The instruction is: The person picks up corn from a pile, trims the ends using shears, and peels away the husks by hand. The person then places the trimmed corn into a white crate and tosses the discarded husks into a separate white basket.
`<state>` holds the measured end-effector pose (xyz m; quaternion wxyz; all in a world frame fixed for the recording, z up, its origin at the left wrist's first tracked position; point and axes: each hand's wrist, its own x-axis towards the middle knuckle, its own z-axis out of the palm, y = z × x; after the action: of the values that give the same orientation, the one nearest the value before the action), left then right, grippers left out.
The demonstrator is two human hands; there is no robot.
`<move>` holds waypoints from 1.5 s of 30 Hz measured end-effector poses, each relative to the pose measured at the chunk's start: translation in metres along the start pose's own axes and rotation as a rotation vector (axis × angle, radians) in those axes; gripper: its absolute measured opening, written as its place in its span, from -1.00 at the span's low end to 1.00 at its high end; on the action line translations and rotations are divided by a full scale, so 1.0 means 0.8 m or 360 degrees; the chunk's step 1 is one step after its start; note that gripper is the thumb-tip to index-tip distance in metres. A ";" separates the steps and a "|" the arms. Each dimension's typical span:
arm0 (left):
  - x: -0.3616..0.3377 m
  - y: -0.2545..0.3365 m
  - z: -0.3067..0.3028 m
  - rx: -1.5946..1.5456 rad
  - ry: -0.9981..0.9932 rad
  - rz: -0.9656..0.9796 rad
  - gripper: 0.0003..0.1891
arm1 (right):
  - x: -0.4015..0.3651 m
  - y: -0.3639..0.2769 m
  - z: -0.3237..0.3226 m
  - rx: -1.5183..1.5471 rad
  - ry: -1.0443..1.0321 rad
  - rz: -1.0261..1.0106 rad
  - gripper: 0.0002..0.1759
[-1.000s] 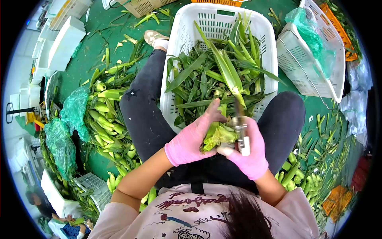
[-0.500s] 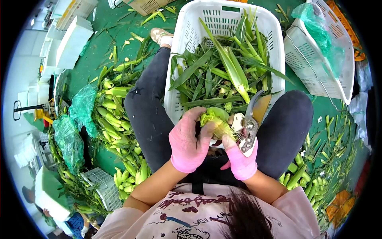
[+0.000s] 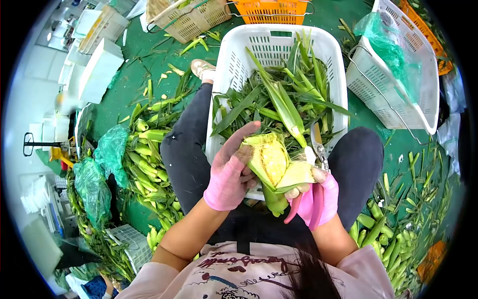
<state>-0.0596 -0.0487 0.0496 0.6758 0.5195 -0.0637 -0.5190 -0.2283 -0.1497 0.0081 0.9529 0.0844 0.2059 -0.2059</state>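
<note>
An ear of corn (image 3: 273,162), its green husk parted so that yellow kernels show, is held between my hands above the crate's near edge. My left hand (image 3: 230,174), in a pink-cuffed glove with soiled fingers, is closed on the ear's left side. Gloved alike, my right hand (image 3: 324,195) grips pruning shears (image 3: 317,207) with red handles, their blades pointing away from me. Its thumb and fingers also pinch the husk flap (image 3: 298,174) on the right. A white crate (image 3: 340,74) full of cut husks and leaves (image 3: 254,102) stands between my legs.
Piled corn ears (image 3: 144,164) lie left, with more (image 3: 393,244) at lower right. Green plastic bags (image 3: 92,187) sit by the left pile. Another white crate (image 3: 371,99) stands right; an orange crate (image 3: 271,12) is ahead. Husk scraps litter the green floor. Another person is partly visible lower left.
The husk has been opened, baring the kernels, and the ear now tilts with its kernels upward. My right hand has turned, bringing the shears' red handles into sight. The view has shifted forward slightly.
</note>
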 end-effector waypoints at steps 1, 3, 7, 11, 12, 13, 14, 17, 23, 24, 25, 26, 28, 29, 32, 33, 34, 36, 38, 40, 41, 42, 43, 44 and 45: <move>-0.001 0.002 0.000 0.0001 -0.0024 0.0002 -0.32 | -0.002 -0.001 0.000 0.0013 0.0026 0.0000 -0.57; -0.002 0.003 -0.001 0.0000 -0.0075 0.0001 -0.33 | -0.003 -0.004 -0.008 -0.0080 -0.0086 0.0019 -0.54; -0.015 -0.008 -0.023 0.0035 -0.0245 0.0088 -0.29 | -0.005 -0.002 -0.008 -0.0357 -0.0084 0.0014 -0.51; -0.021 -0.080 -0.137 -0.0373 -0.0644 -0.1061 -0.25 | -0.032 0.004 -0.001 -0.1728 -0.0185 0.0065 -0.49; -0.040 -0.125 -0.140 -0.0003 -0.0727 -0.0733 -0.28 | -0.036 0.010 -0.001 -0.1985 -0.0300 0.0181 -0.48; -0.049 -0.138 -0.140 -0.0111 -0.0673 -0.0706 -0.30 | -0.029 0.014 -0.003 -0.2250 -0.0474 0.0267 -0.47; -0.057 -0.152 -0.140 -0.0218 -0.0621 -0.0676 -0.31 | -0.027 0.023 -0.022 -0.2533 -0.0543 0.0341 -0.38; -0.065 -0.169 -0.133 -0.1348 -0.0679 -0.0633 -0.31 | -0.027 0.071 -0.006 -0.3333 -0.0962 -0.0340 -0.44; -0.133 -0.055 -0.173 -0.0684 -0.0265 0.0465 -0.13 | -0.030 0.104 -0.046 -0.2683 -0.0647 0.0635 0.08; -0.154 -0.047 -0.206 -0.0544 -0.0068 0.0535 -0.13 | -0.021 0.115 -0.033 -0.2373 -0.0450 0.0872 0.08; -0.183 -0.043 -0.241 -0.0392 0.0128 0.0600 -0.13 | -0.017 0.123 -0.034 -0.2240 -0.0335 0.0931 0.07; -0.219 -0.046 -0.277 -0.0415 0.0346 0.0522 -0.13 | -0.009 0.133 -0.032 -0.2182 -0.0266 0.0969 0.07; -0.302 -0.086 -0.363 -0.0263 0.0840 0.0588 -0.12 | -0.001 0.148 -0.030 -0.2118 -0.0150 0.1068 0.05; -0.349 -0.110 -0.406 0.0241 0.1281 0.0371 -0.13 | 0.001 0.154 -0.029 -0.2097 -0.0111 0.1108 0.05; -0.495 -0.221 -0.487 0.0600 0.2304 0.0132 -0.26 | 0.004 0.169 -0.033 -0.2017 0.0027 0.1195 0.03; -0.540 -0.264 -0.519 0.0783 0.2621 -0.0165 -0.26 | 0.006 0.172 -0.034 -0.1989 0.0069 0.1210 0.03; -0.567 -0.294 -0.532 0.1137 0.3152 -0.0589 -0.30 | 0.005 0.171 -0.036 -0.1947 0.0120 0.1222 0.02; -0.584 -0.254 -0.525 0.1206 0.3146 -0.1568 -0.40 | 0.003 0.170 -0.039 -0.1886 0.0201 0.1229 0.01; -0.547 -0.246 -0.532 0.2103 0.3148 -0.1463 -0.39 | -0.001 0.172 -0.042 -0.1814 0.0288 0.1214 0.00; -0.494 -0.239 -0.572 0.1944 0.2825 -0.0927 -0.36 | -0.004 0.173 -0.044 -0.1760 0.0346 0.1194 0.00; -0.460 -0.250 -0.607 0.1681 0.2580 -0.0649 -0.34 | -0.005 0.171 -0.043 -0.1738 0.0368 0.1166 -0.01; -0.419 -0.274 -0.648 0.1442 0.2629 -0.0459 -0.34 | -0.007 0.170 -0.043 -0.1711 0.0385 0.1142 -0.01; -0.371 -0.296 -0.692 0.1208 0.2642 -0.0260 -0.34 | -0.011 0.166 -0.042 -0.1677 0.0397 0.1104 -0.02; -0.334 -0.309 -0.725 0.1182 0.2656 -0.0481 -0.31 | -0.013 0.165 -0.042 -0.1635 0.0413 0.1060 -0.02; -0.303 -0.331 -0.764 0.1061 0.2568 -0.0675 -0.26 | -0.017 0.162 -0.040 -0.1594 0.0428 0.1023 -0.02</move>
<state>0.0445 0.5470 -0.3200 0.2192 0.8962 0.3804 -0.0645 -0.1959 -0.0202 -0.0051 0.8569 -0.2908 0.3606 0.2262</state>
